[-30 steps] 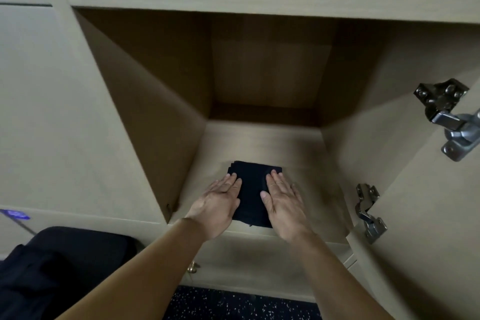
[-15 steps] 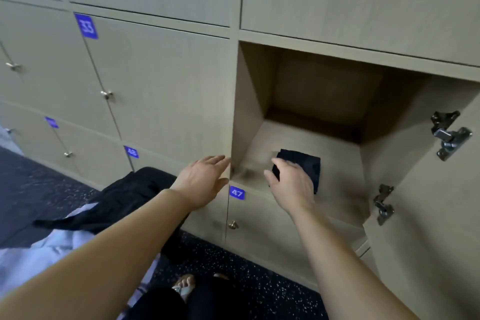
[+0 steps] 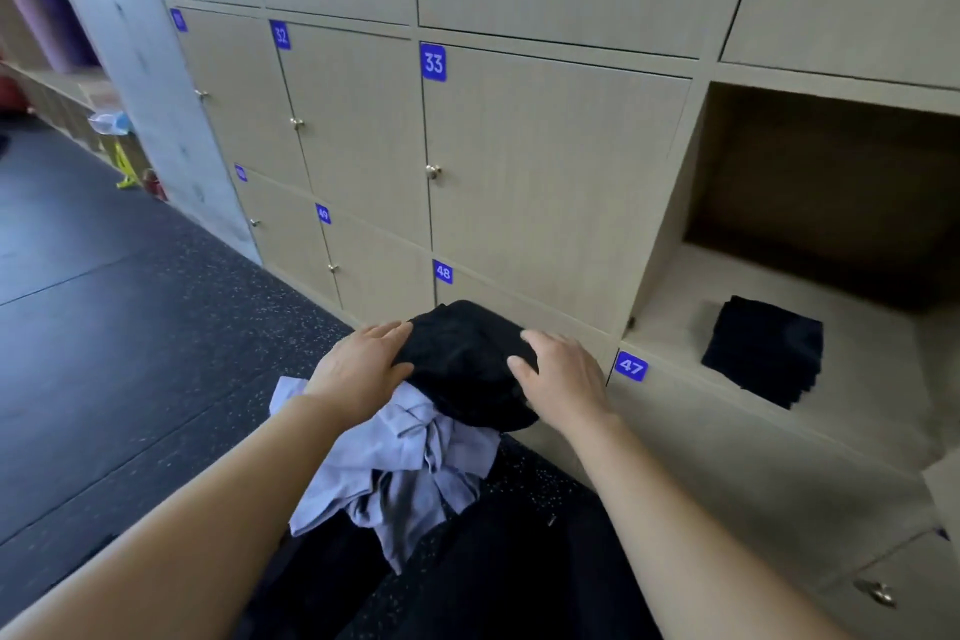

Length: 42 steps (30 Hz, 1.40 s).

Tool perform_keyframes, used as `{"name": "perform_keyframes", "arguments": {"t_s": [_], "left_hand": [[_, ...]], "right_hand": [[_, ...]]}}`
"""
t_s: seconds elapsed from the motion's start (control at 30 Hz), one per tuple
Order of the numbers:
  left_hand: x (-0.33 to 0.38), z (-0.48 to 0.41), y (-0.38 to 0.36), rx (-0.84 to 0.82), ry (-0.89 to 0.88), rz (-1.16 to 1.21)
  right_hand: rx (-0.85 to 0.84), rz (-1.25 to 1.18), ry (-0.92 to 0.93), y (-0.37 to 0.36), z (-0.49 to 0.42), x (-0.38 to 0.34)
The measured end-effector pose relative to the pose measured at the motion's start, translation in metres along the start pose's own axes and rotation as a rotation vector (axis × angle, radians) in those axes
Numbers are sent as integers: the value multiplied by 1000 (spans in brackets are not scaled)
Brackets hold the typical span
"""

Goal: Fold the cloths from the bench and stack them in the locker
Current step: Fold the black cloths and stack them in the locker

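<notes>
A crumpled black cloth (image 3: 465,364) lies on top of a heap, with a light grey-blue cloth (image 3: 400,473) bunched beneath it. My left hand (image 3: 358,369) rests on the black cloth's left side, fingers straight. My right hand (image 3: 563,379) touches its right side, fingers spread and only slightly bent. At the right, the open locker (image 3: 670,307) holds one folded black cloth (image 3: 763,351) on its floor near the front. The bench under the heap is hidden.
Closed locker doors numbered 33 (image 3: 545,161), 48 and 47 (image 3: 631,366) surround the open one. Dark speckled floor (image 3: 130,327) spreads to the left. A grey pillar (image 3: 150,83) stands at the far left, with a yellow object at its base.
Both hands left the folded black cloth in the locker and swung left onto the heap. My view turned left, so the locker now sits at the right edge.
</notes>
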<state>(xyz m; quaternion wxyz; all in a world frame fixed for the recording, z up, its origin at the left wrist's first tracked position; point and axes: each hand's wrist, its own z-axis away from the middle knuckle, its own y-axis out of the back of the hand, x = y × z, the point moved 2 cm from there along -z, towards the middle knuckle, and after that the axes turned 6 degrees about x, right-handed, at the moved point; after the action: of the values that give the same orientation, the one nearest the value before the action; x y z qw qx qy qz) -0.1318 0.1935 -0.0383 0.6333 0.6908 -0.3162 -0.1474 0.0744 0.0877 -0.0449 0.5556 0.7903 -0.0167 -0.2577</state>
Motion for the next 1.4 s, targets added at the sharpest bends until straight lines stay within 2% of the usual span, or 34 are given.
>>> {"name": "perform_keyframes", "arguments": {"t_s": [0.2,0.4,0.8,0.97,1.1,1.23,1.4], "left_hand": [[-52,22,-42,-70,100,41],[-67,6,-84,-88,140,77],[-86,-12,-122,59,132,111],[-92,-13,-118,40,155,89],[-95,-10,-106,73,190,102],[-89,-11,-86,43,305,191],[-68,-14,-52,97,479,563]], "right_hand": [[-155,-14,-13,-53,0,-8],[-195,-65,43,-99,-30,-17],[-248,-57,196,-166,-70,-42],[-267,-47,201,-172,-76,-58],[-263,-309,-12,-151,-85,-64],[-260,-636,-160,-118,-100,-68],[-302,-939,-238,-56,-101,-75]]}}
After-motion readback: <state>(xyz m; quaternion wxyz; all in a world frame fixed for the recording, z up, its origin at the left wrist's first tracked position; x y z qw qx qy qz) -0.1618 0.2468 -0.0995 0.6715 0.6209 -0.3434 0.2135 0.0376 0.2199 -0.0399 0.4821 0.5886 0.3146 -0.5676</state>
